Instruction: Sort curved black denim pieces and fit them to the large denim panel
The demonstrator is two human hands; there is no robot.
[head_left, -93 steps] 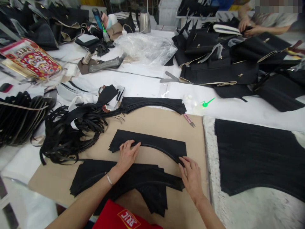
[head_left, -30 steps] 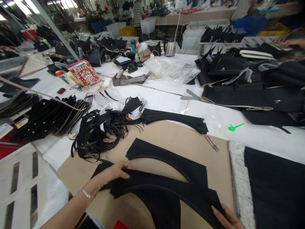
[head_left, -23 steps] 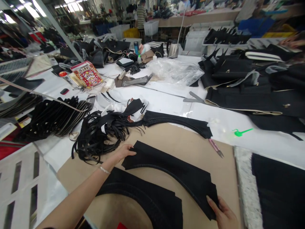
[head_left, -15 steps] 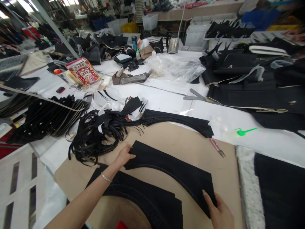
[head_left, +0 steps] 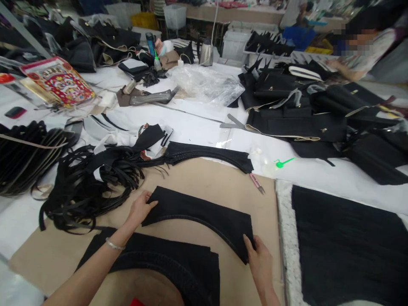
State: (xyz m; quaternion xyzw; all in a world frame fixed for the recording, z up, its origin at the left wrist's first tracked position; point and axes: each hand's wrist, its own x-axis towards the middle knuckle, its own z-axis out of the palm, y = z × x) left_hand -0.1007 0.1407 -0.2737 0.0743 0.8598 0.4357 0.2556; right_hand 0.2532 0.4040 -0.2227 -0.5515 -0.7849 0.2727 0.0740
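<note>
On tan sheet (head_left: pixel 204 180): L hand (head_left: pixel 138 209) & R hand (head_left: pixel 259 257) nearly closed, pinching opp. ends of curved blk pc (head_left: pixel 197 214); 1 s ago pc overlapped nearer blk stack (head_left: pixel 191 259), now just beyond.

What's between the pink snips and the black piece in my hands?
Just bare tan board, seen in the head view: nothing lies between the snips and the black piece.

Head cam, worn: looks fwd + down from wearer's side of worktable (head_left: pixel 191 132), wide FOV. Wearer's red top (head_left: pixel 137 302) just in at 7 o'clock. Near: L hand (head_left: pixel 138 208) approx 8, R hand (head_left: pixel 260 255) approx 5. Far: kettle (head_left: pixel 206 54) at 12, co-worker (head_left: pixel 378 53) at 2, white bin (head_left: pixel 175 17) 11–12, beyond table.
</note>
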